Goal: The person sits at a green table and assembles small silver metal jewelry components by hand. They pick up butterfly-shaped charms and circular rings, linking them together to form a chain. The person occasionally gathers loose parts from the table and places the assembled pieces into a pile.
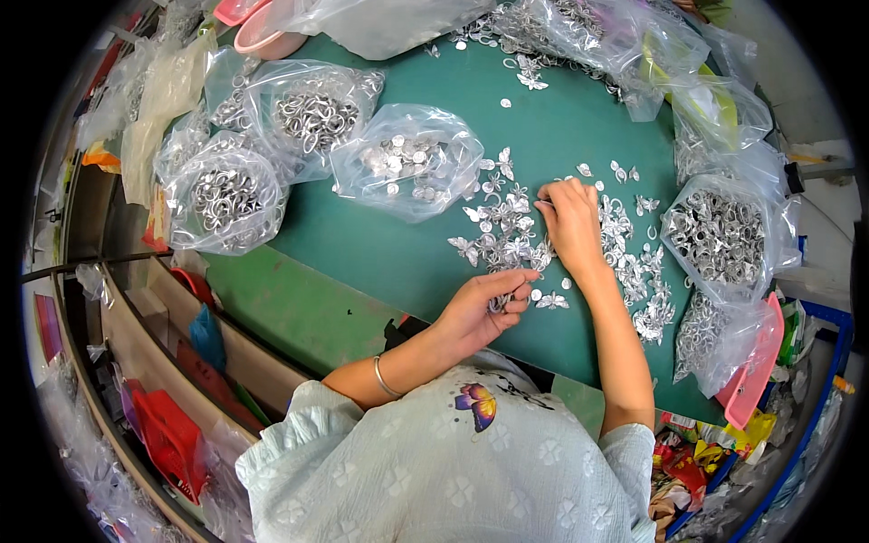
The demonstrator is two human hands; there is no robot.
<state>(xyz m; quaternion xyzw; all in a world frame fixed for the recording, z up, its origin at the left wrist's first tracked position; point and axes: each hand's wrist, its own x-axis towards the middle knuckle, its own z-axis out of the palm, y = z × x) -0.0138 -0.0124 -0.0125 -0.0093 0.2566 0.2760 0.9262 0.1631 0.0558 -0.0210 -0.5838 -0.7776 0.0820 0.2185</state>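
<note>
My left hand (472, 317) is curled palm-up near the table's front edge, closed round several small silver rings (499, 303); its thumb and index finger pinch together at the edge of the loose pile. Palm down, my right hand (572, 224) reaches into the loose silver metal pieces (511, 222), fingers bent and together. What its fingertips hold, if anything, is hidden under the hand. Winged, insect-like pieces (552, 300), small round discs (566, 283) and rings lie about both hands. More silver pieces (652, 317) are heaped beside my right forearm.
Clear plastic bags of silver rings (317, 122) and of discs (407, 158) stand at the left on the green table (362, 249). Another ring-filled bag (720, 235) is at the right, above a pink tray (756, 366). Open drawers (226, 344) lie at the lower left.
</note>
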